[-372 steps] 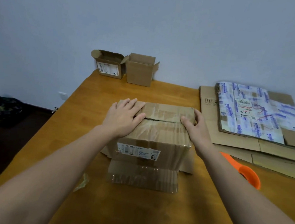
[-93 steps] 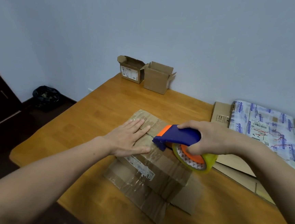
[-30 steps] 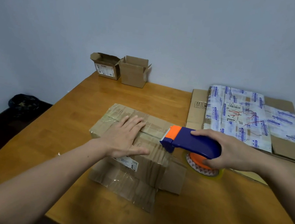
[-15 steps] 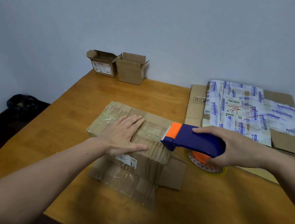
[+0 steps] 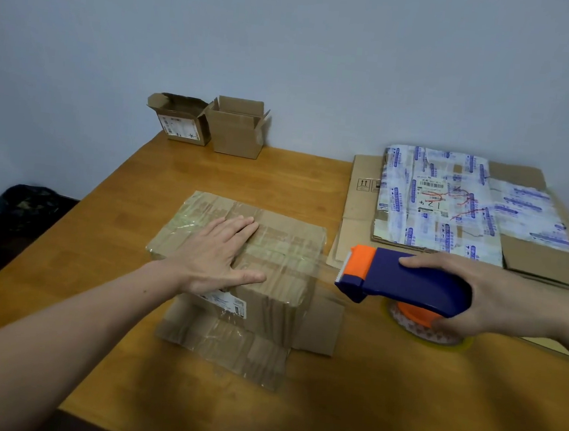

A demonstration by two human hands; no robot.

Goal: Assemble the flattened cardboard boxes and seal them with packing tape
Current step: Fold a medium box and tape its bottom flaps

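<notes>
The cardboard box (image 5: 288,236) sits near the middle of the wooden surface (image 5: 363,404), its top flaps folded down and crossed with glossy tape. Its lower flaps lie splayed flat on the surface at the near side and the right side. The left hand (image 5: 214,254) lies flat on the box top, fingers straight and together, thumb spread towards the right, pressing down and holding nothing.

The right hand (image 5: 495,302) grasps the blue and orange tape dispenser (image 5: 404,281) round its handle, just right of the box. The orange roll (image 5: 418,321) hangs under it, close to the surface. A clear strip of tape (image 5: 326,269) stretches from the box's right edge to the dispenser's toothed blade.

At the far right lies a stack of flattened cardboard (image 5: 360,201), its top sheet covered in white tape with blue print (image 5: 449,202). Two small open boxes (image 5: 237,130) stand side by side at the far left edge against the wall. A dark bag (image 5: 26,199) sits on the floor to the left.
</notes>
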